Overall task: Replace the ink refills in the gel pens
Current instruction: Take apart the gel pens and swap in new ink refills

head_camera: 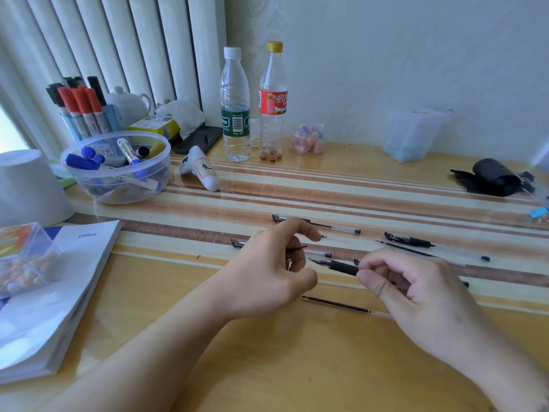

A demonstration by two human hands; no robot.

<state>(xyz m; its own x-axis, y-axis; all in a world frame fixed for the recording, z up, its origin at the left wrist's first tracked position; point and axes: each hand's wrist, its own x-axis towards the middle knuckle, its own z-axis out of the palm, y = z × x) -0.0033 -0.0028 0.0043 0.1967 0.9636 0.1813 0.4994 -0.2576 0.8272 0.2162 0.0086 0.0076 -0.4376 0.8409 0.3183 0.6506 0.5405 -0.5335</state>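
Observation:
My right hand pinches a gel pen with a black grip, its tip pointing left toward my left hand. The left hand's fingers curl round a small dark pen part right in front of that tip; what the part is cannot be told. A loose black refill lies on the table below the hands. A capped pen lies beyond the left hand, and a second one is partly hidden under it. To the right lie a third capped pen and a thin dark refill.
A clear bowl of markers, a white cup and an open book with a bead box stand at the left. Two bottles stand at the back, with a black roll at the right.

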